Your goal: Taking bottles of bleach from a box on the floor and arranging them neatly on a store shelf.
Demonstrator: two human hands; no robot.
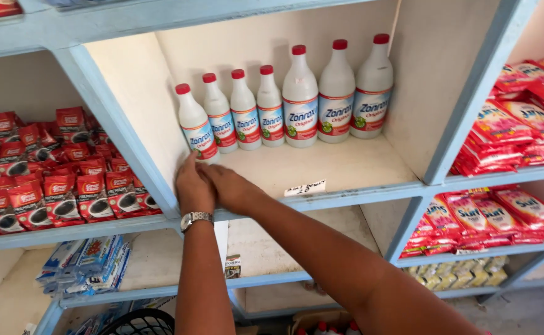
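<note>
My right hand point(235, 186) and left hand point(192, 186) are lying flat, fingers loose, grasping nothing, just below the leftmost white bottle point(197, 127) at twelve o'clock; the shelf compartment point(346, 167) is holding seven.

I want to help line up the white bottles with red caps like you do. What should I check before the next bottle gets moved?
1. Both hands free to grab: ok. The left hand and right hand hold nothing and rest at the shelf's front edge.
2. Nearest small white plastic bottle with red cap upright: ok.
3. Caps on all seven bottles: ok.
4. Bare space on the cream shelf board in front of the row: ok.
5. Three taller white bottles standing steady at the back: ok.
6. Bottles full or heavy: cannot tell.
</note>
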